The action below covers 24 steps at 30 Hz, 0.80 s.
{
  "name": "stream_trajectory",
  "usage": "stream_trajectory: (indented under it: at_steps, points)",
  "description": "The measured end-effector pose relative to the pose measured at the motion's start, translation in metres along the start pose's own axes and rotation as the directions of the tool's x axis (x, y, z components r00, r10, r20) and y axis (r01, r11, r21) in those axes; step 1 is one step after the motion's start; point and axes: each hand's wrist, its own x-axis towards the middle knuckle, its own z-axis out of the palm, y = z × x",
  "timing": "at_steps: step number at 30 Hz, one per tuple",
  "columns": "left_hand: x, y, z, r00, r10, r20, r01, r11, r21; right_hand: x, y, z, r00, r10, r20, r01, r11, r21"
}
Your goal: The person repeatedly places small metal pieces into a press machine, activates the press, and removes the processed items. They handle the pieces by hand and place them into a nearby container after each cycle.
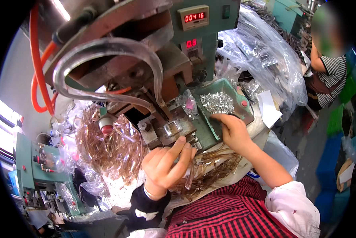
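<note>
The left hand (pixel 166 164) pinches a clear amber strip (pixel 190 174) at the 6 o'clock of the press fixture (pixel 174 129); the right hand (pixel 233 131) — fingers curled — touches silver bits (pixel 217 102) in the green tray (pixel 245 113) at 3 o'clock.

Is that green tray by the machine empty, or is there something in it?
Not empty. The green tray holds a heap of small shiny metal pieces, and the right hand reaches into its near edge.

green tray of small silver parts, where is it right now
In the head view the green tray sits right of centre at the foot of the green machine, with the right hand reaching into its near edge.
</note>
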Motion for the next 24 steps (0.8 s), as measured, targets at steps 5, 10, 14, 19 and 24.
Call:
stream_trajectory:
  at_steps: [5,10,14,19,24]
  points:
    - [-0.013,-0.008,0.011,0.997,0.06,-0.046,-0.06,0.998,-0.001,0.021,0.011,-0.025,0.939,0.093,-0.33,-0.085,0.996,0.037]
    - [-0.011,-0.006,0.011,0.998,0.02,-0.057,-0.02,1.0,-0.002,0.003,0.022,-0.027,0.991,0.094,-0.098,-0.11,0.98,-0.168]
    - [-0.015,-0.004,0.011,0.996,-0.036,-0.078,0.034,0.999,-0.026,0.002,0.013,-0.012,0.987,0.121,-0.107,-0.149,0.937,-0.317]
    - [-0.024,0.02,-0.016,0.963,-0.268,0.014,0.268,0.955,-0.128,0.002,0.025,0.0,0.993,0.012,-0.117,-0.058,0.915,-0.4]
    - [-0.081,0.02,-0.069,0.808,-0.497,-0.316,0.571,0.793,0.212,-0.001,0.022,0.002,0.949,0.197,-0.247,-0.215,0.975,-0.049]
